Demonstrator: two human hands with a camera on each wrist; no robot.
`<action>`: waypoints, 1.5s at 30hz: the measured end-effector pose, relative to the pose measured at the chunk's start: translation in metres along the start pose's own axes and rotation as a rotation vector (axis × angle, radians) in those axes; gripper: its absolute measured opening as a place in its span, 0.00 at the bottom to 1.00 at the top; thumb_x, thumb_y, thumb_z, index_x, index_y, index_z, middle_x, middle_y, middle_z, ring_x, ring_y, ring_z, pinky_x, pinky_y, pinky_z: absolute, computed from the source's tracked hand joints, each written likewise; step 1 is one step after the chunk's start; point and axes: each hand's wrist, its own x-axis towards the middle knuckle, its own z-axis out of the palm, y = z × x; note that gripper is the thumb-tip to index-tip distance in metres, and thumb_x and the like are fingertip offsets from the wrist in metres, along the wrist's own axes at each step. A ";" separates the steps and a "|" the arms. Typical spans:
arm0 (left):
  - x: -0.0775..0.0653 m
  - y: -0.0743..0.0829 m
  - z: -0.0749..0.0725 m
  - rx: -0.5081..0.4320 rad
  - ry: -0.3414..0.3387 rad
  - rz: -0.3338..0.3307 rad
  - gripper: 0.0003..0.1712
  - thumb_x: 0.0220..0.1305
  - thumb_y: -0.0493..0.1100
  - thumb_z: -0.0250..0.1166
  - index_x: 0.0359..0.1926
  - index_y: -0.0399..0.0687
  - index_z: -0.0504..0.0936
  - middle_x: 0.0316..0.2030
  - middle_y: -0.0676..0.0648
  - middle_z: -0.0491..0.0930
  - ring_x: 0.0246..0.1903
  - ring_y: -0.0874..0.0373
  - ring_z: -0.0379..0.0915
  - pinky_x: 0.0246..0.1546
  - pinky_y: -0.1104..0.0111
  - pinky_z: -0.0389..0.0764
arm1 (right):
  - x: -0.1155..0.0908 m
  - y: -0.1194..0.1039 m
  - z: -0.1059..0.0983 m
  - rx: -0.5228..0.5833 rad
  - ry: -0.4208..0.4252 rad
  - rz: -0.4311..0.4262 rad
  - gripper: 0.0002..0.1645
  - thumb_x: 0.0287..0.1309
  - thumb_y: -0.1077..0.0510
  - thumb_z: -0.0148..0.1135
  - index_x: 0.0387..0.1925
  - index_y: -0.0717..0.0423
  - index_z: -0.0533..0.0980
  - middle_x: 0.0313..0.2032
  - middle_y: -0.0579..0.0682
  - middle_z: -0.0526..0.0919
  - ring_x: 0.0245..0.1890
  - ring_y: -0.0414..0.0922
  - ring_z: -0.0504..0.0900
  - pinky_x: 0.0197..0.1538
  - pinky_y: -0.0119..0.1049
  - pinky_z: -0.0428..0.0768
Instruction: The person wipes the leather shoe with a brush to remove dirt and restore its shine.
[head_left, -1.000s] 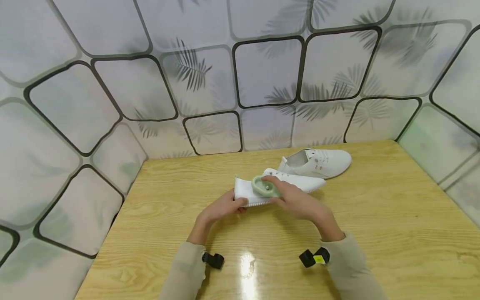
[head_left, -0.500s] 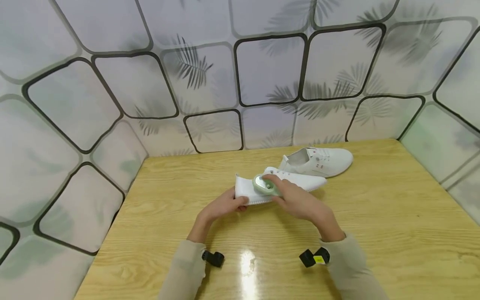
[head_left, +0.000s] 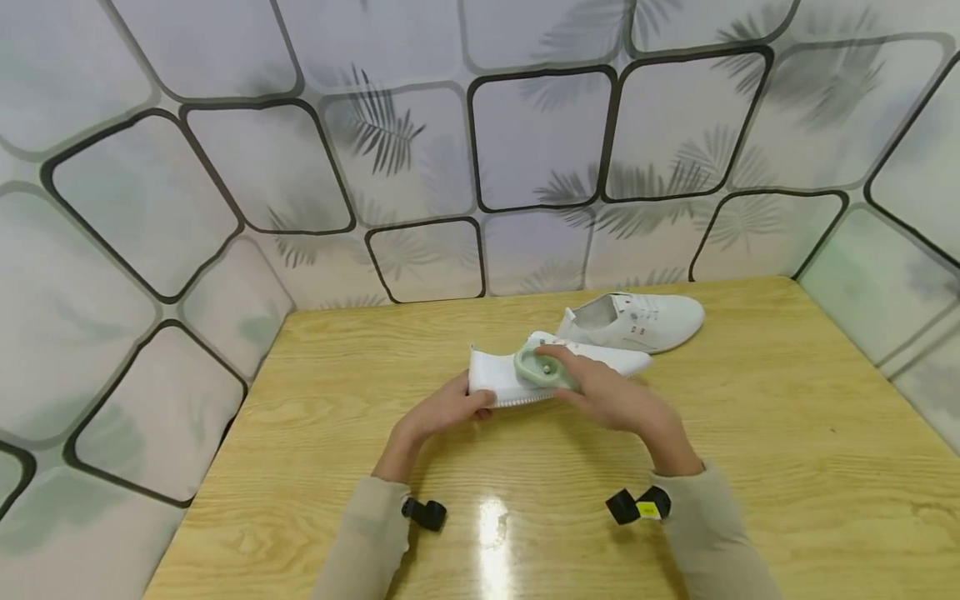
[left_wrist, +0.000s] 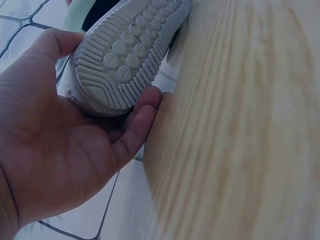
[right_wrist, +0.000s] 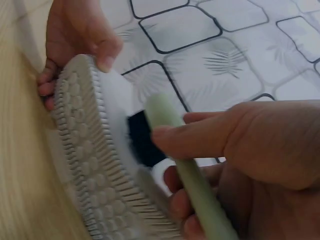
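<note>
My left hand grips a white shoe by its heel, thumb on the near side and fingers below. The shoe is tipped on its side, its studded sole facing the left wrist camera. In my right hand is a pale green brush, held between curled fingers and thumb. Its dark bristles press against the side of the shoe, as the right wrist view shows. The toe points right, partly behind the right hand.
A second white shoe lies on its sole just behind, toe to the right, close to the held shoe. The wooden table meets a patterned wall covering at the back and sides.
The right hand has slid the brush a little to the right along the shoe's side, toward the toe. The left hand and both shoes stay nearly where they were.
</note>
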 end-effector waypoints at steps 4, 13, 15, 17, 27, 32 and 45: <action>0.003 0.000 0.001 0.012 -0.011 0.009 0.20 0.69 0.44 0.55 0.58 0.40 0.69 0.38 0.43 0.76 0.35 0.54 0.72 0.36 0.66 0.75 | -0.009 0.004 -0.008 -0.022 0.013 -0.001 0.32 0.66 0.63 0.59 0.69 0.52 0.62 0.59 0.64 0.77 0.53 0.56 0.79 0.57 0.57 0.74; 0.000 -0.001 0.000 0.009 0.009 -0.010 0.20 0.69 0.43 0.55 0.59 0.40 0.68 0.40 0.43 0.76 0.37 0.54 0.72 0.39 0.65 0.75 | -0.002 0.004 -0.004 -0.007 0.027 -0.007 0.33 0.68 0.61 0.57 0.72 0.50 0.60 0.59 0.63 0.76 0.55 0.57 0.78 0.57 0.56 0.74; 0.000 -0.001 0.000 0.013 0.003 -0.005 0.20 0.70 0.43 0.55 0.59 0.40 0.69 0.39 0.43 0.76 0.36 0.55 0.72 0.38 0.66 0.75 | -0.005 0.006 -0.006 0.000 0.016 -0.019 0.33 0.67 0.61 0.58 0.71 0.50 0.62 0.61 0.62 0.75 0.56 0.55 0.77 0.58 0.56 0.74; 0.000 -0.001 0.000 0.010 -0.009 0.001 0.20 0.70 0.44 0.55 0.58 0.39 0.69 0.39 0.42 0.76 0.36 0.55 0.72 0.37 0.66 0.75 | -0.010 0.008 -0.009 -0.004 0.021 0.006 0.33 0.66 0.62 0.60 0.70 0.50 0.63 0.56 0.61 0.79 0.47 0.52 0.80 0.53 0.54 0.75; -0.004 -0.003 -0.003 0.012 0.008 -0.005 0.19 0.71 0.44 0.54 0.56 0.37 0.69 0.38 0.42 0.77 0.36 0.54 0.73 0.37 0.65 0.76 | -0.006 0.008 -0.010 -0.042 0.043 0.007 0.34 0.67 0.61 0.59 0.72 0.48 0.62 0.64 0.61 0.74 0.59 0.57 0.76 0.59 0.55 0.73; -0.003 -0.004 -0.003 0.007 -0.013 0.007 0.20 0.71 0.44 0.54 0.57 0.37 0.69 0.38 0.41 0.77 0.36 0.54 0.73 0.37 0.65 0.76 | -0.018 0.014 -0.020 -0.012 0.026 0.030 0.33 0.65 0.63 0.60 0.70 0.48 0.66 0.62 0.59 0.75 0.49 0.51 0.79 0.52 0.51 0.74; -0.002 -0.005 -0.004 -0.023 -0.017 0.011 0.18 0.71 0.45 0.54 0.55 0.37 0.70 0.37 0.41 0.76 0.34 0.54 0.71 0.35 0.66 0.75 | -0.011 0.006 -0.017 -0.050 -0.014 0.033 0.33 0.67 0.61 0.59 0.71 0.46 0.64 0.64 0.59 0.74 0.58 0.54 0.77 0.57 0.55 0.74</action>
